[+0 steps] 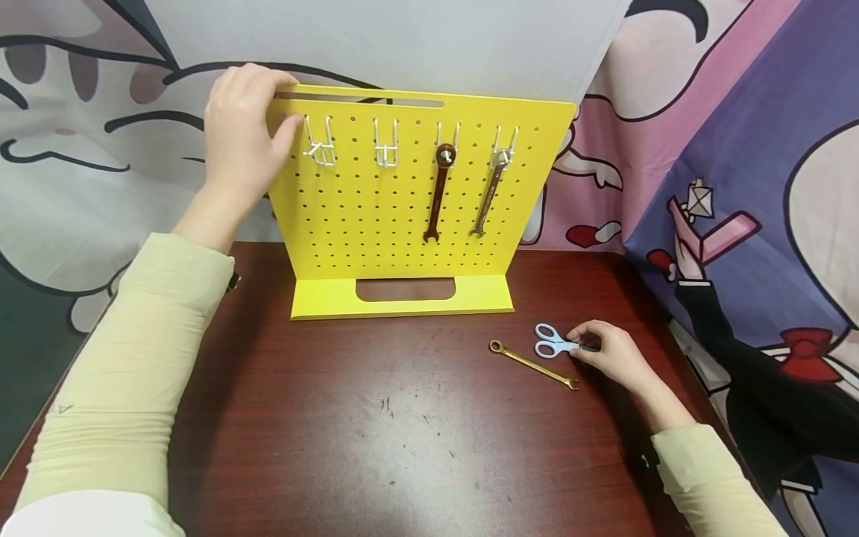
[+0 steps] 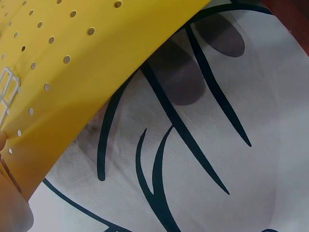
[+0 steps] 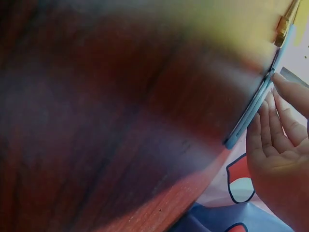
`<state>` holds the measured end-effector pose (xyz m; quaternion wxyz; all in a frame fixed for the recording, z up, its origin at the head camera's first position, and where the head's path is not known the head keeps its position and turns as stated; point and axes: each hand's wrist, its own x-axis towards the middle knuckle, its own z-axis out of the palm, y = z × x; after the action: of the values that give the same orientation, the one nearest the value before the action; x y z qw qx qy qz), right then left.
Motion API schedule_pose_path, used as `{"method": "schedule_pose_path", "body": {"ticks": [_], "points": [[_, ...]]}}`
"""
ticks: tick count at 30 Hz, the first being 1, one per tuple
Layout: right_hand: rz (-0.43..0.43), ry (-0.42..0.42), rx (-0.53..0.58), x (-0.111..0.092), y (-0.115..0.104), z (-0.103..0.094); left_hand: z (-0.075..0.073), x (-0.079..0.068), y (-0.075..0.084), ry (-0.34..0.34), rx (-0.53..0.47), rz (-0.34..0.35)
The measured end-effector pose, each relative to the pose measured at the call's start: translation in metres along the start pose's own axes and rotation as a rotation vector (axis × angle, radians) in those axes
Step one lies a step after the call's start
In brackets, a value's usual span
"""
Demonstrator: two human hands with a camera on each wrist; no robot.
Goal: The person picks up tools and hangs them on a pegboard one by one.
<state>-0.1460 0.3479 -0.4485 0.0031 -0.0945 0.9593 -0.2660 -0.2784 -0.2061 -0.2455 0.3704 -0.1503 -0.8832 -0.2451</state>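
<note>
At the upper left corner of a yellow pegboard, my left hand grips the edge, fingers over the top and thumb on the front. Part of that hand shows at the border of the left wrist view, beside the board. My right hand pinches light blue scissors by the blade end, which the fingers partly hide. The scissors lie flat at the table, handle loops pointing left. Just left of them is a gold combination wrench, lying at a slant.
A dark red wrench and a silver wrench hang from white hooks on the board's right half. Two more white hooks on its left half hold nothing. The board stands on the brown table before a cartoon-printed cloth.
</note>
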Motion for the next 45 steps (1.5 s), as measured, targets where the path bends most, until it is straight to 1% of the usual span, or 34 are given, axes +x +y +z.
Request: {"method": "schedule_pose_path", "body": {"ticks": [6,18,25,29,34,36,42,45], "points": [[0.004,-0.013,-0.004,0.0018,0.0033,0.0013,0.0003,-0.0001,0.0,0.006,-0.006,0.006],[-0.058,-0.027,-0.041,0.0037,0.0056,0.0008,0.0,-0.0004,-0.0004,0.001,0.003,-0.001],[-0.062,-0.053,-0.052,0.0038,0.0035,-0.0009,-0.0005,-0.0004,-0.0003,0.001,0.0,-0.006],[-0.066,-0.048,-0.053,0.0027,0.0035,-0.0004,-0.0001,-0.0003,0.0,0.0,-0.003,-0.002],[-0.068,-0.031,-0.035,0.0016,0.0033,-0.0001,-0.0004,-0.0002,0.0001,-0.005,0.0,-0.014],[-0.056,-0.032,-0.024,0.0017,0.0029,-0.0005,-0.0004,-0.0003,0.0001,-0.006,0.0,-0.018],[-0.011,-0.065,0.023,0.0034,0.0027,-0.0012,0.0001,-0.0001,0.0,0.001,-0.003,-0.005],[-0.007,-0.078,0.052,0.0046,0.0027,-0.001,0.0002,-0.0002,0.0001,0.002,-0.005,-0.004]]}}
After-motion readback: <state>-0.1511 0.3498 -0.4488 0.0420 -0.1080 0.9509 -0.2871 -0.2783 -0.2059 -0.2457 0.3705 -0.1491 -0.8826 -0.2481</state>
